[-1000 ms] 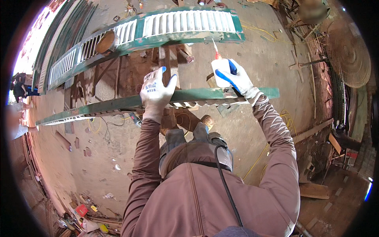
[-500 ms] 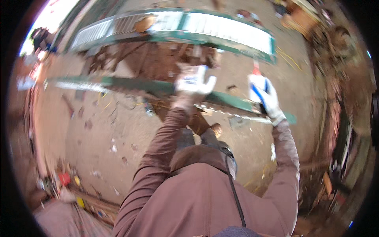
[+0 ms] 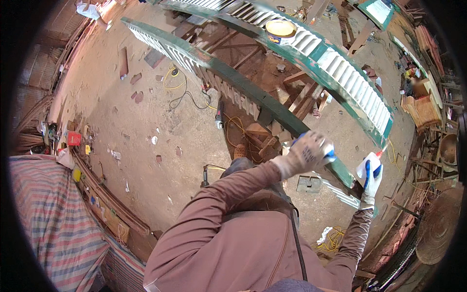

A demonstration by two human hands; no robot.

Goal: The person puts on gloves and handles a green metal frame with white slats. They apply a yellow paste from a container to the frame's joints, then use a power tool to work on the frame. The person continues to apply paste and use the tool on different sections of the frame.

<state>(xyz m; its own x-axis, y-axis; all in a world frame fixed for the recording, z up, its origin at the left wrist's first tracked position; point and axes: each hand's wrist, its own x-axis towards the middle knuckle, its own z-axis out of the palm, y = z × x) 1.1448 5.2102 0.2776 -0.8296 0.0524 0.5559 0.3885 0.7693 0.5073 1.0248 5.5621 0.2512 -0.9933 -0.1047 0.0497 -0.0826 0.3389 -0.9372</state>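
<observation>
Right hand [image 3: 371,181] in white glove with blue palm: fingers wrapped round white plastic bottle with red nozzle [image 3: 366,166], nozzle near the end of far green-framed panel with white slats [image 3: 350,80]. Left hand [image 3: 309,152], same glove type, blurred: fingers bent above long green-edged slatted panel [image 3: 260,97]; can't tell if gripping.

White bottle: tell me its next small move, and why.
Probably nudge the white bottle toward the right-hand end of the louvred panel: the right hand holds it, and its red nozzle points roughly that way. Contact between them is unclear, so a slow move seems best.
</observation>
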